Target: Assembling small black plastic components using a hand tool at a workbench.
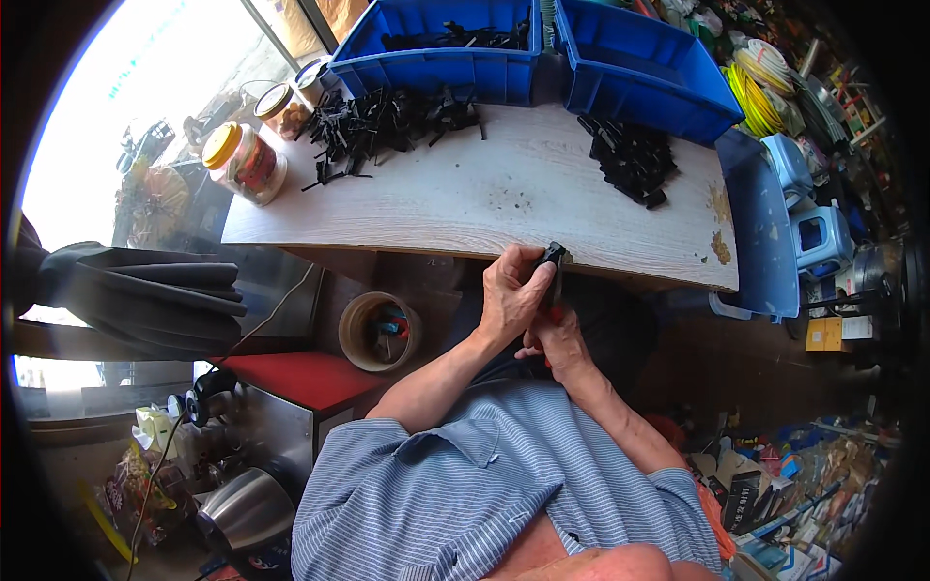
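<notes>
At the table's near edge, my left hand (pixel 513 289) is closed with thumb and fingers pinching a small black plastic piece (pixel 553 253). Just below it, my right hand (pixel 566 344) is wrapped round red-handled pliers (pixel 556 314). Their dark jaws point up toward the black piece and are partly covered by my left thumb, so I cannot tell whether they touch it. A loose heap of black plastic pieces (pixel 373 126) lies at the far left of the table, and a denser pile of black pieces (pixel 632 160) lies at the right.
Behind the heaps stand a blue crate (pixel 436 73) with black pieces inside and another blue crate (pixel 639 92). Jars (pixel 244 165) line the left end of the white table (pixel 484 194). A bucket (pixel 347 334) is below; stools (pixel 821 237) and clutter fill the right.
</notes>
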`<state>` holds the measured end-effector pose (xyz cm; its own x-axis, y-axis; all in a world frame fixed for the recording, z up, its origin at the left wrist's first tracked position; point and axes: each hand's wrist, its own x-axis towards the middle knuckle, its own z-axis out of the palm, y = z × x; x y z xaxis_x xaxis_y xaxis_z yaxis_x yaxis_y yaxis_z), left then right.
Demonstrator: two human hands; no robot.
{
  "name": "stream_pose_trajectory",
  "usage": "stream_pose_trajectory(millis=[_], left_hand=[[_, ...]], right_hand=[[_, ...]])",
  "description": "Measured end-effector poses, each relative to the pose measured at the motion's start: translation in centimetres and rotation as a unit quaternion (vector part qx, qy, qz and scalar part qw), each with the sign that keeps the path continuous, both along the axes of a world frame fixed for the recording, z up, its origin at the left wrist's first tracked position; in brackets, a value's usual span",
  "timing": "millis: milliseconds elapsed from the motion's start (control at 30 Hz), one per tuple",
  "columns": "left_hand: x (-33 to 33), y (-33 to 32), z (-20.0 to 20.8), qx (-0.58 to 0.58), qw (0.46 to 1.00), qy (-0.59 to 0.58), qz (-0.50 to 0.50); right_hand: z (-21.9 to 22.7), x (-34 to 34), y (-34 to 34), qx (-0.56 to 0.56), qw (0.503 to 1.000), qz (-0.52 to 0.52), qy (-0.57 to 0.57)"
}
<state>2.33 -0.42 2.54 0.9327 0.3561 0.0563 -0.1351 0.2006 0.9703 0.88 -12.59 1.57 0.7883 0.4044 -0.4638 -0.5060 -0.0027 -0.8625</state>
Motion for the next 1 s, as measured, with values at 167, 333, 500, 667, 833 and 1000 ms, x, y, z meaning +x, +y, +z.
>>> stream_pose_trajectory(millis=[167,333,500,667,833,1000], left_hand=[[0.0,0.0,0.3,0.081,0.997,0.003,0.013],[0.9,0.7,2.4,0.187,0.982,0.014,-0.001],[5.3,1.6,5.1,0.294,0.955,-0.036,-0.004],[11.9,4.8,5.0,0.471,0.868,-0.104,0.121],[15.0,9.6,4.6,0.571,0.804,0.017,0.163],[14.9,11.7,3.2,0.622,0.765,0.073,0.149]], right_hand=[[0.2,0.2,0.2,-0.01,0.999,0.01,0.04],[1.5,0.1,0.4,0.052,0.997,-0.048,0.039],[1.5,1.0,-0.4,0.099,0.987,-0.107,0.063],[1.5,0.4,-1.1,0.031,0.99,-0.117,0.069],[1.2,0.0,-1.8,0.046,0.991,-0.115,0.043],[1.1,0.1,-1.6,0.048,0.991,-0.114,0.04]])
